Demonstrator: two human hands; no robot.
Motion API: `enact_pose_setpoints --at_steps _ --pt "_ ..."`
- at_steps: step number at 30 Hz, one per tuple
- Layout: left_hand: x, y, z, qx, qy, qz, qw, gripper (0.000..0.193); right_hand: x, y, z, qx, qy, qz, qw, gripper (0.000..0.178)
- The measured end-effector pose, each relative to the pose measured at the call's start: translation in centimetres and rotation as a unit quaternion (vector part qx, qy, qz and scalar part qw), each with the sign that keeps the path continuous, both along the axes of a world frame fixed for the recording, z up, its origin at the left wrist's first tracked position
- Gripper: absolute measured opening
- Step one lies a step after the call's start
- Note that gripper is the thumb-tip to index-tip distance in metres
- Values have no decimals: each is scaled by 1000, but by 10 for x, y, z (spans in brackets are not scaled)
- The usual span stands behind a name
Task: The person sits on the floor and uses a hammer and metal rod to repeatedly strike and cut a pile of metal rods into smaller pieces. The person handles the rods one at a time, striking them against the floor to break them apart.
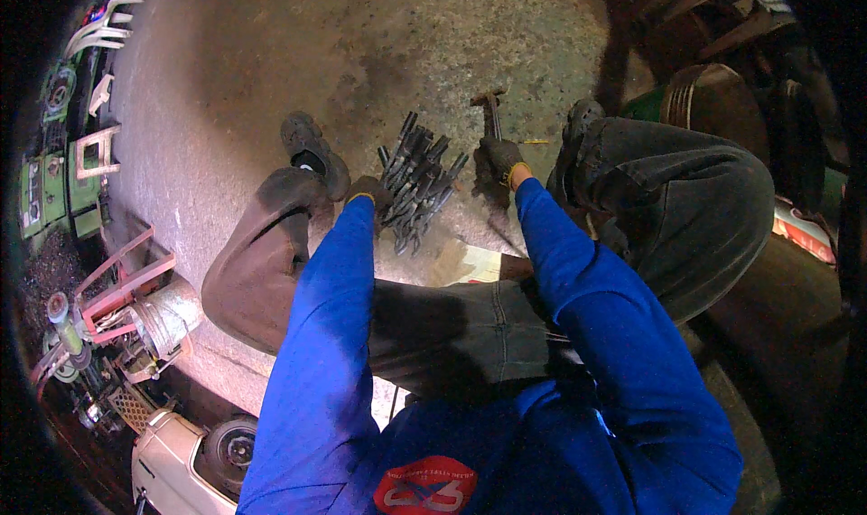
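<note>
My right hand (498,163), in a dark work glove with a yellow cuff, is closed around the handle of a hammer (489,108). The hammer's head points away from me over the floor. A heap of short dark metal rods (421,173) lies between my feet, several with ends that look bent or looped. At the left edge of this heap is my left hand (368,191), also gloved. Its fingers blend into the dark rods, so I cannot make out whether it grips one.
My shoes (312,149) flank the heap on the concrete floor (226,81). A thin yellowish stick (536,142) lies right of the hammer. Far left stand white plastic chairs (104,27), a red metal frame (126,285) and a vehicle with a wheel (230,452). A round drum-like object (713,108) stands at right.
</note>
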State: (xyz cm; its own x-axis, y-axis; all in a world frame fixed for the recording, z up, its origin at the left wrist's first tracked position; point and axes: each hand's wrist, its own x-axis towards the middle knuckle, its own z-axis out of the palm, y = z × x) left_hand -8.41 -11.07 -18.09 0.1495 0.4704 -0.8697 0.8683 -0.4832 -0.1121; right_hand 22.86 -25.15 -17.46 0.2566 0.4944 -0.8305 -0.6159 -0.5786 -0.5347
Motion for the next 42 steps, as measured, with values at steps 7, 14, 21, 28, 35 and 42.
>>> enact_pose_setpoints --at_steps 7,14,21,28,35,42 --pt "33 -10 47 168 -72 225 957 58 6 -5 -20 0 32 -10 999 31" --pt "75 -16 113 270 -325 241 874 84 -3 5 12 -25 -39 64 997 32" --pt "116 -38 101 310 -396 79 861 89 -4 2 13 -18 -31 57 998 37" --pt "135 -50 93 351 -386 69 850 90 6 -2 -6 22 -201 209 957 36" --pt "136 -51 97 315 -405 56 856 89 2 0 16 -22 -1 57 998 37" --pt "135 -50 93 321 -414 59 850 84 2 1 15 -26 -16 65 997 38"
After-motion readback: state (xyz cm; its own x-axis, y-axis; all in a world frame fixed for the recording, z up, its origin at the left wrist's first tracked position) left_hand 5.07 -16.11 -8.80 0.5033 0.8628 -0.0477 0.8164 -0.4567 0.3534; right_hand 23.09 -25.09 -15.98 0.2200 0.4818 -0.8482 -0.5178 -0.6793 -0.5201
